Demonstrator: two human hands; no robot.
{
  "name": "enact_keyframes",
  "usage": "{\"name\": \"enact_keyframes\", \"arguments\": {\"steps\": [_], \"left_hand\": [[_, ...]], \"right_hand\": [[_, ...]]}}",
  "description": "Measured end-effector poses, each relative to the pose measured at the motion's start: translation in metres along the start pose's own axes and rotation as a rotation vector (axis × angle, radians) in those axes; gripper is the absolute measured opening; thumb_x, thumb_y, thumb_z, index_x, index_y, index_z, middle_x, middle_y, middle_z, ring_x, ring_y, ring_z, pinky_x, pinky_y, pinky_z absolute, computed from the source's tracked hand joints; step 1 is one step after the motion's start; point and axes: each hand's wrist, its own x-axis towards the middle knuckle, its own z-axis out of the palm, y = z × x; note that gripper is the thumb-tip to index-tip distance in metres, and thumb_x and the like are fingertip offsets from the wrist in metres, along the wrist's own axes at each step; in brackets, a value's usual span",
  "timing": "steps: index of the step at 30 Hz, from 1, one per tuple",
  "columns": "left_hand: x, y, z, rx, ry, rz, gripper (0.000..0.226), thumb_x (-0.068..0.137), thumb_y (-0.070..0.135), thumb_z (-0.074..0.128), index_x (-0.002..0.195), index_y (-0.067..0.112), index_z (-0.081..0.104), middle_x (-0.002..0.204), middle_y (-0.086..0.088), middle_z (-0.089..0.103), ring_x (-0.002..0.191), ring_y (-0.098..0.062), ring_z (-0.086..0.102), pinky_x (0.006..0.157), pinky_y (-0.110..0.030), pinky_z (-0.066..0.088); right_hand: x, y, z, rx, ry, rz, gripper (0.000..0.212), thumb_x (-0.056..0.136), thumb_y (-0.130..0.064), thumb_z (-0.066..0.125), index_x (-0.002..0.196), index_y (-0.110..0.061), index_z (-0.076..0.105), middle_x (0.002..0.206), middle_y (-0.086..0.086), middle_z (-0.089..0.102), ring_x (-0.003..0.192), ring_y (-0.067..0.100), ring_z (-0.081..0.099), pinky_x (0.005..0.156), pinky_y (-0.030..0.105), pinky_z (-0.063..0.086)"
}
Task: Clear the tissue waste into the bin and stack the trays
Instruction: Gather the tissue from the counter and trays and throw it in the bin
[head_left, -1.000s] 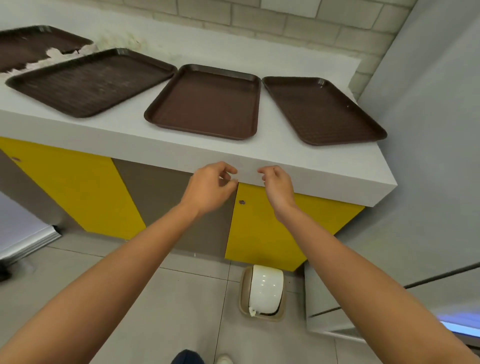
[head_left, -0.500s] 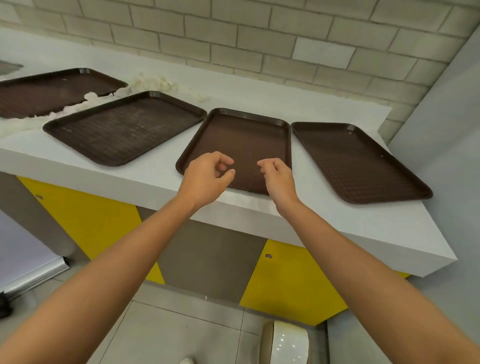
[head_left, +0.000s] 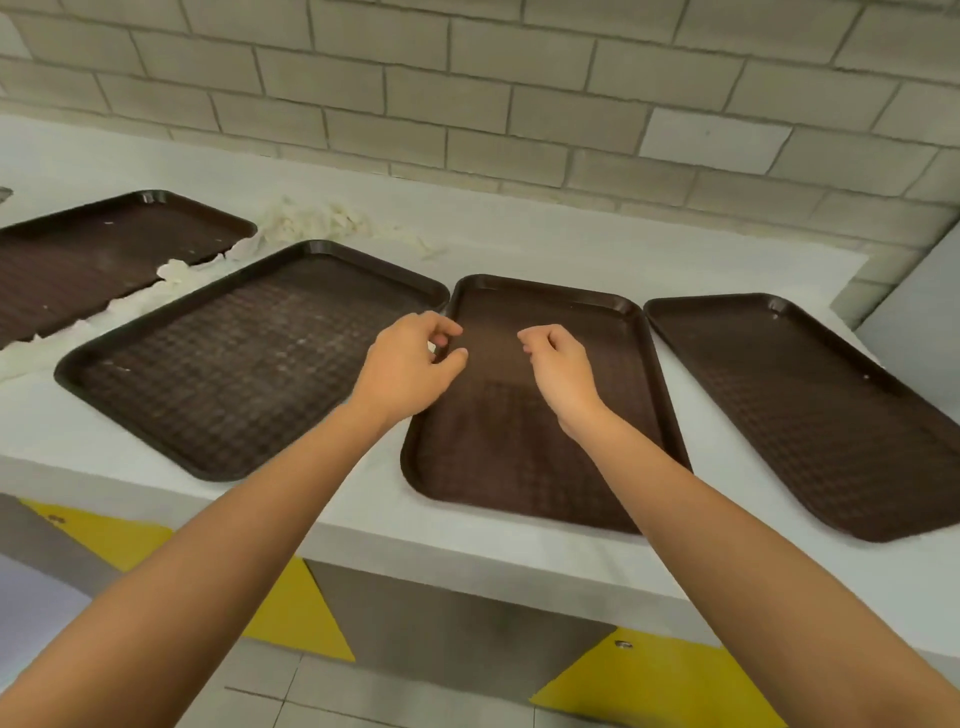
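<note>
Brown trays (head_left: 249, 358), 4, are left unstacked around the left hand (head_left: 410, 366) and right hand (head_left: 561, 369), both loosely curled, empty; tissue (head_left: 317, 218) is uncleared beyond them.

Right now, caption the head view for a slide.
Left hand and right hand hover empty over a brown tray; tissue waste litters the counter.

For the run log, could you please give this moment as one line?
left hand, right hand: empty, above tray | stacking not begun | tissue waste on counter
</note>
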Motion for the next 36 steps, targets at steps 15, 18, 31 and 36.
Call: {"name": "enact_keyframes", "arguments": {"steps": [15,18,31,36], "left_hand": [[0.148,-0.082,-0.007,0.033,0.041,-0.051,0.034,0.087,0.031,0.061,0.118,0.019,0.057,0.109,0.001,0.054,0.088,-0.008,0.049,0.082,-0.024,0.043],[0.168,-0.107,-0.008,0.077,0.013,-0.054,0.036,0.086,0.032,0.062,0.119,0.019,0.056,0.114,-0.001,0.054,0.089,-0.007,0.047,0.081,-0.022,0.042],[0.294,-0.188,-0.023,0.092,-0.051,-0.026,0.038,0.088,0.03,0.06,0.123,0.019,0.053,0.124,-0.005,0.05,0.109,-0.022,0.053,0.092,-0.031,0.044],[0.33,-0.213,-0.016,0.129,-0.067,0.035,0.04,0.086,0.028,0.062,0.123,0.015,0.054,0.124,-0.008,0.049,0.115,-0.025,0.049,0.095,-0.033,0.044]], "right_hand": [[0.168,-0.035,0.087,-0.045,-0.149,-0.047,0.024,0.094,-0.022,0.048,0.116,-0.016,0.054,0.108,-0.002,0.054,0.095,0.01,0.05,0.079,0.02,0.037],[0.189,-0.033,0.112,-0.136,-0.174,-0.025,0.033,0.094,-0.022,0.05,0.127,-0.018,0.047,0.121,0.002,0.051,0.098,0.011,0.049,0.073,0.017,0.039],[0.299,-0.049,0.216,-0.594,-0.076,-0.019,0.048,0.091,-0.036,0.052,0.136,-0.032,0.036,0.143,0.008,0.033,0.13,0.03,0.032,0.102,0.042,0.034],[0.329,-0.043,0.25,-0.8,-0.088,-0.011,0.046,0.091,-0.053,0.042,0.135,-0.04,0.035,0.146,0.007,0.027,0.132,0.032,0.028,0.104,0.046,0.029]]}}
